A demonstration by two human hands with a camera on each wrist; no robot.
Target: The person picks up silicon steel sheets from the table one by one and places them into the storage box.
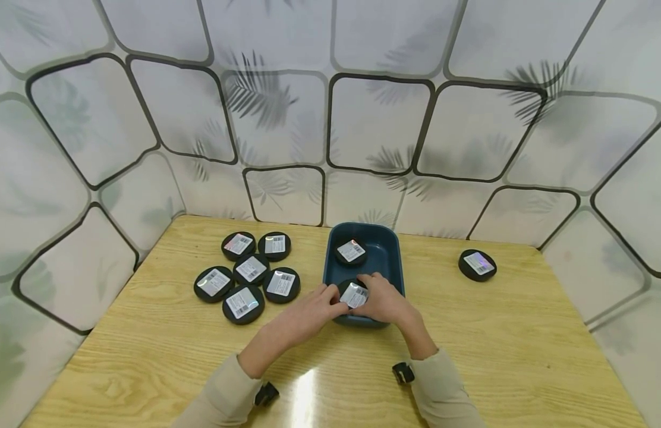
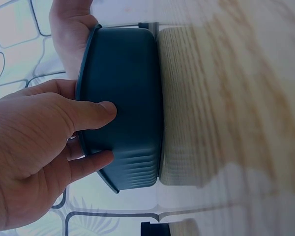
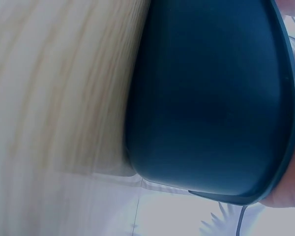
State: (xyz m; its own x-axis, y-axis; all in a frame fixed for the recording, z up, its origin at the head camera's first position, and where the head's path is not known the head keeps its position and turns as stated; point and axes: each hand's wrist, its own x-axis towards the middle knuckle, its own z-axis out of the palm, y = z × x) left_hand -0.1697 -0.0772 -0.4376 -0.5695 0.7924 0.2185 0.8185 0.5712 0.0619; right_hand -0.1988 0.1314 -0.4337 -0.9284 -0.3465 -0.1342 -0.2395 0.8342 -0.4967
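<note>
Inside a dark blue plastic bin (image 1: 373,249), a flat black disc with a white barcode label (image 1: 355,295) lies at the near end. My right hand (image 1: 383,302) reaches over the bin's right rim and holds this disc, thumb near and fingers far. At the near left corner is my left hand (image 1: 314,309), by the disc's left edge. The left wrist view shows its thumb against the bin's outer wall (image 2: 130,93), other fingers behind the rim. A second labelled disc (image 1: 351,252) sits at the bin's far left. The right wrist view mostly shows the bin's outside (image 3: 211,98).
Several labelled black discs (image 1: 251,268) lie grouped on the wooden table (image 1: 512,339), left of the bin. A lone disc (image 1: 477,265) lies to the right. A patterned curtain (image 1: 378,125) stands behind the table and along its sides.
</note>
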